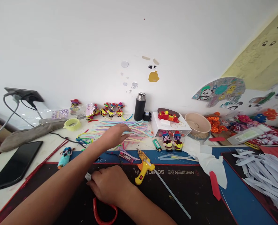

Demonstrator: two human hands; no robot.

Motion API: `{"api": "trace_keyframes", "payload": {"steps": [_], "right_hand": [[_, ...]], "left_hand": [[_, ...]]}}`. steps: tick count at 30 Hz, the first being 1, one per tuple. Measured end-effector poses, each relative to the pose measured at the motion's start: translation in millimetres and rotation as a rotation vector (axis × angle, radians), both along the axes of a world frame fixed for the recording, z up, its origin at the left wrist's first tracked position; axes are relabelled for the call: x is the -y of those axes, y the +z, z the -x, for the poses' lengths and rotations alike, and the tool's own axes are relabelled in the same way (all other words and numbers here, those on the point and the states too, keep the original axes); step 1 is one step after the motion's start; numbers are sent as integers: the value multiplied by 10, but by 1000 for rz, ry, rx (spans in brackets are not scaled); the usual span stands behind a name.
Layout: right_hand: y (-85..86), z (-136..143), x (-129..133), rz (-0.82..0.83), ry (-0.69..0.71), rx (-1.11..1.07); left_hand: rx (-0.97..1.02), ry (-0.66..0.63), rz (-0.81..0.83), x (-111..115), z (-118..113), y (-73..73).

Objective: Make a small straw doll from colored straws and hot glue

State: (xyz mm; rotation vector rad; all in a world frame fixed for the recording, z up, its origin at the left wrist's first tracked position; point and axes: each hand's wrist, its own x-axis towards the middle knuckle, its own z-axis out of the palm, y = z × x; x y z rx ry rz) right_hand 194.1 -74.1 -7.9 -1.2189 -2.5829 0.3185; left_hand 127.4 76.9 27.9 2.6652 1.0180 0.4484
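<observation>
My left hand (115,136) is stretched over a loose pile of pastel craft strips (139,128) at the back of the table. Its fingers look apart, and I see nothing held in them. My right hand (110,182) is closed below it, over the black mat. Under that hand a red loop handle (105,215) shows, and a pale metallic tip (88,177) sticks out on the left; it looks like a pair of scissors, mostly covered by the fingers. Just right of the hand lies a yellow glue gun (144,167) with a long glue stick (173,195) in its back.
Small fuzzy figurines (112,109) stand along the wall. Behind the pile is a black thermos (140,107), with a white box (171,123) to its right. A phone (17,164) and driftwood (31,134) lie left. White paper strips (265,178) fill the right side.
</observation>
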Motion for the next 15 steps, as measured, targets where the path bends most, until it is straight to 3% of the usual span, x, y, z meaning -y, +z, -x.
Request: {"api": "trace_keyframes", "payload": {"steps": [3, 8, 15], "right_hand": [[-8, 13, 10, 4, 4, -3], [-40, 31, 29, 0, 26, 7], [-34, 32, 29, 42, 18, 26]], "left_hand": [[5, 97, -83, -129, 90, -90], [-193, 196, -159, -272, 147, -251], [-314, 151, -142, -58, 35, -373]]}}
